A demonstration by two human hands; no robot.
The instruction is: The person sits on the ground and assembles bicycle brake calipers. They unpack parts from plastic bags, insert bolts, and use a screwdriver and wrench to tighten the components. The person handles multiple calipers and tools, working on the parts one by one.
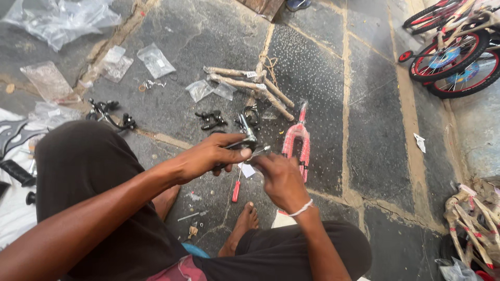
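Note:
My left hand [208, 156] grips a black brake lever part [245, 141] above my knees. My right hand [278, 177] pinches a small silver metal piece [259, 152] at the end of that part, and a white band sits on its wrist. Below the hands a red-handled screwdriver [236, 188] lies on the stone floor. A pink bicycle fork [298, 143] wrapped in film lies just right of the hands. My bare feet rest on the floor beneath.
Paper-wrapped bars [250, 83], black brake parts [211, 120], another brake set [109, 114] and several clear plastic bags [155, 60] lie on the stone slabs. Small bicycles with red-rimmed wheels [453, 52] stand at top right; wrapped frames [471, 218] lie at right.

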